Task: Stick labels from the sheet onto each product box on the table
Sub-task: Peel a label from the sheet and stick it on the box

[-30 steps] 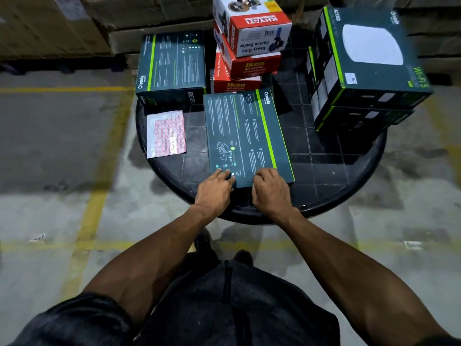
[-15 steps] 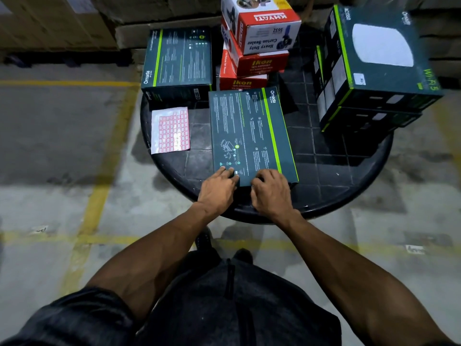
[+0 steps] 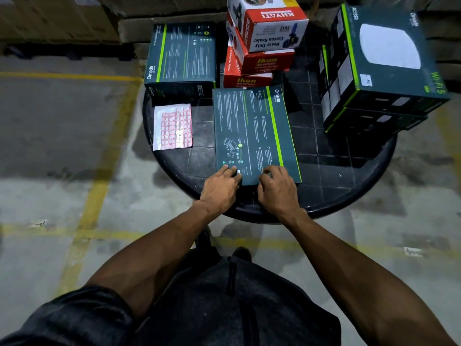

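Little has moved since the earlier frames: both hands stay at the near edge of the flat dark box in the middle of the frame, and the view has only drifted slightly. On the left hand the fingers lie fairly straight and a little spread, tips pressing on the box's lower left corner. On the right hand the fingers are bent, tips on the box's lower edge; whether they pinch anything I cannot tell. A small white patch on the box shows between the hands.

Just left of the box the label sheet lies flat on the round black tabletop. At upper left stands a second dark box, at top centre a stack of red and white boxes, and at upper right a stack of larger dark boxes.
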Demonstrator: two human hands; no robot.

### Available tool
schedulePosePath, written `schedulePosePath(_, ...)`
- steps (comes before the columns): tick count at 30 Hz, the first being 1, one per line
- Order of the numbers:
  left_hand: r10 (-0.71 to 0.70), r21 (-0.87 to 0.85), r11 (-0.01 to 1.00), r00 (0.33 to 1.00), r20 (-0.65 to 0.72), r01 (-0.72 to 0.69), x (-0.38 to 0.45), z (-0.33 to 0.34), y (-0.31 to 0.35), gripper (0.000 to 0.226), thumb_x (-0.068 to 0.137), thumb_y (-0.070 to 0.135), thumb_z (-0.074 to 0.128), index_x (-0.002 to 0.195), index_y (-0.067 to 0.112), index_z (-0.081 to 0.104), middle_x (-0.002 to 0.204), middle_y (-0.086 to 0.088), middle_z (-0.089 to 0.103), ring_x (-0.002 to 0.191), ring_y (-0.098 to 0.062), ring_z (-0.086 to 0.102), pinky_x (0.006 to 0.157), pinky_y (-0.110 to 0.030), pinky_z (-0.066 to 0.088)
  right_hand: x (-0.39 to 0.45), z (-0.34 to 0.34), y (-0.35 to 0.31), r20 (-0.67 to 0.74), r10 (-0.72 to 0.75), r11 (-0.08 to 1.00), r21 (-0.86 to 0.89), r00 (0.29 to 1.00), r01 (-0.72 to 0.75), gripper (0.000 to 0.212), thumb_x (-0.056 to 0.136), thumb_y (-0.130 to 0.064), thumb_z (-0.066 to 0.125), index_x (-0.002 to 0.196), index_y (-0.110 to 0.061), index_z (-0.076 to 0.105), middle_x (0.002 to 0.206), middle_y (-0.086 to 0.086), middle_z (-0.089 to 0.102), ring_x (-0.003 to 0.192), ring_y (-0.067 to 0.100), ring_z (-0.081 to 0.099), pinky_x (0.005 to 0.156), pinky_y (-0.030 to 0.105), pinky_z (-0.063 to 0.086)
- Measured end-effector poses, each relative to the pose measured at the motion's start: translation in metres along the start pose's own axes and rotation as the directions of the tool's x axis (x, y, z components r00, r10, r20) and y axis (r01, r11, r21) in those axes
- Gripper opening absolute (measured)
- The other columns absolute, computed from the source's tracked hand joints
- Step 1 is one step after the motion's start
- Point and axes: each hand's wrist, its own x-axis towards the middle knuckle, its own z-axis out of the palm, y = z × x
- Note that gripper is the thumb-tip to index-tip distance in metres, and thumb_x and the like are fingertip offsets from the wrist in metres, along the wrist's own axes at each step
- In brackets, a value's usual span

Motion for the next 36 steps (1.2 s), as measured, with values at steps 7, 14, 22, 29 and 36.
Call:
schedulePosePath(7,-0.004,-0.016,1.0,1.0,0.013,0.004,0.0,0.004,-0.001,0.036,0.102,0.024,0.04,0.136,0.018,0.05,0.149,-0.003,0.04,0.141,-0.025,0.031,0.107,-0.036,0.036,-0.003,0.006,-0.003,0.074,-0.086,0.992,-0.085,0.993,0.093,0.012,0.069,-0.013,0.069,0.069,-0.004,0.061,0.089,0.013,0.06,0.08,0.034,0.054,0.068,0.04,0.048)
schedulePosePath(14,-0.005,-0.022,1.0,1.0,0.008,0.005,0.0,0.004,-0.002,0.038,0.102,0.025,0.039,0.138,0.018,0.048,0.152,-0.004,0.036,0.143,-0.026,0.028,0.109,-0.036,0.033,-0.004,0.009,-0.003,0.087,-0.079,0.991,-0.099,0.993,0.087,0.013,0.075,-0.018,0.063,0.075,-0.006,0.066,0.093,0.012,0.06,0.084,0.033,0.053,0.075,0.044,0.047)
schedulePosePath(22,-0.007,-0.027,1.0,1.0,0.015,0.008,0.0,0.004,-0.002,0.039,0.102,0.026,0.039,0.14,0.017,0.047,0.153,-0.004,0.036,0.144,-0.026,0.027,0.111,-0.035,0.03,-0.005,0.01,0.001,0.084,-0.121,0.983,-0.127,0.989,0.131,0.012,0.078,-0.02,0.064,0.075,-0.008,0.063,0.094,0.012,0.059,0.083,0.033,0.052,0.075,0.043,0.045)
schedulePosePath(29,-0.004,-0.032,0.999,1.0,0.022,0.005,0.0,0.005,-0.003,0.04,0.103,0.027,0.039,0.142,0.019,0.045,0.154,-0.002,0.033,0.145,-0.025,0.025,0.113,-0.036,0.03,-0.01,0.006,0.012,0.11,-0.127,0.986,-0.093,0.986,0.138,0.024,0.078,-0.03,0.074,0.092,-0.011,0.068,0.098,0.009,0.062,0.087,0.031,0.056,0.08,0.041,0.046)
schedulePosePath(36,0.006,-0.011,1.0,1.0,0.003,-0.006,0.0,0.006,-0.003,0.037,0.102,0.026,0.042,0.137,0.017,0.048,0.148,-0.003,0.04,0.141,-0.024,0.03,0.109,-0.034,0.034,-0.035,0.0,0.009,0.1,0.352,0.896,0.252,0.931,-0.366,0.017,0.09,-0.024,0.062,0.093,-0.01,0.071,0.091,0.007,0.064,0.087,0.027,0.058,0.075,0.033,0.043)
